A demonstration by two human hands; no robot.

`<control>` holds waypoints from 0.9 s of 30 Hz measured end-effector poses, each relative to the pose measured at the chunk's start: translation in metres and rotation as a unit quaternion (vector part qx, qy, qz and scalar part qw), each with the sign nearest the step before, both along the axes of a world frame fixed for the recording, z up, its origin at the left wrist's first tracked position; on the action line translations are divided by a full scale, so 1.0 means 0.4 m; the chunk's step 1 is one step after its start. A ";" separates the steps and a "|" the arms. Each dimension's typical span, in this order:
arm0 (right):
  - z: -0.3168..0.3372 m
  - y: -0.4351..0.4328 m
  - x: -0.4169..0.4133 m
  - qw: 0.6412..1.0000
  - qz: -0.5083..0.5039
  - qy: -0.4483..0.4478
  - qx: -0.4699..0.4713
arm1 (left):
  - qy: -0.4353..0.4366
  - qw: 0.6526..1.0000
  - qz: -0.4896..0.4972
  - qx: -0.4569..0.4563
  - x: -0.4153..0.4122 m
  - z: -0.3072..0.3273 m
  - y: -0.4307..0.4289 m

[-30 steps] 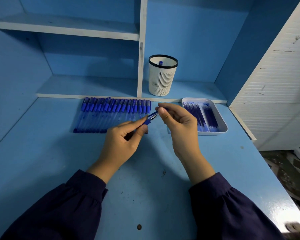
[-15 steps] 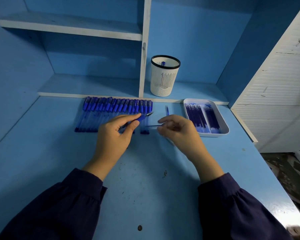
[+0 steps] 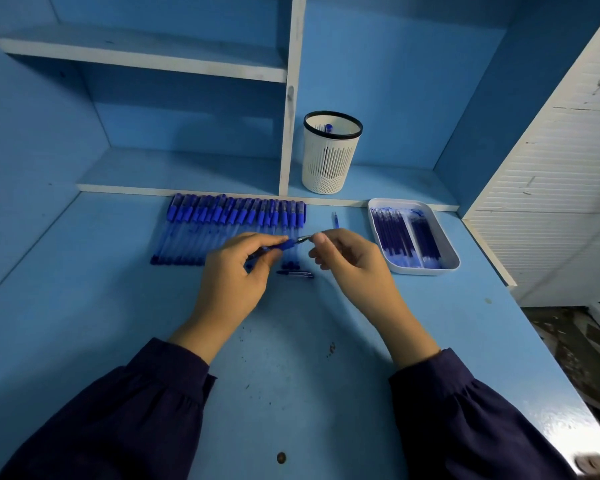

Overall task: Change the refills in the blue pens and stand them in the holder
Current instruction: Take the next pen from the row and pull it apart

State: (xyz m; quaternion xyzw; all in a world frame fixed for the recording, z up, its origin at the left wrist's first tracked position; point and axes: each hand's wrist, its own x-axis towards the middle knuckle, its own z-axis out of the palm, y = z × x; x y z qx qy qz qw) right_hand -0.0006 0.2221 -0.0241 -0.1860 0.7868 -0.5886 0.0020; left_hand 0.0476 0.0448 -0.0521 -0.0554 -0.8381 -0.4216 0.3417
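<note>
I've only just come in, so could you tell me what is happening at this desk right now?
A person is working on one blue pen: the left hand grips its barrel while the right hand pinches its tip end. A thin part lies on the desk just below the hands. A row of pens lies behind them, a white tray of refills sits to the right, and the holder on the shelf has one pen in it.

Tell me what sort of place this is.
Probably a small workstation for refilling pens: a blue-painted desk with shelves, a row of blue pens laid out, a white tray of refills and a white pen holder.
</note>
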 end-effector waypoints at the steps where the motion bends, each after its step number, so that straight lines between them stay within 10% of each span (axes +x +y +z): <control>1: 0.005 0.000 0.002 1.000 0.004 -0.004 -0.004 | 0.000 1.000 -0.007 -0.009 0.001 0.001 0.001; 27: 0.022 0.008 0.010 0.995 0.070 -0.030 -0.071 | 0.000 0.998 -0.055 0.002 0.008 0.005 0.003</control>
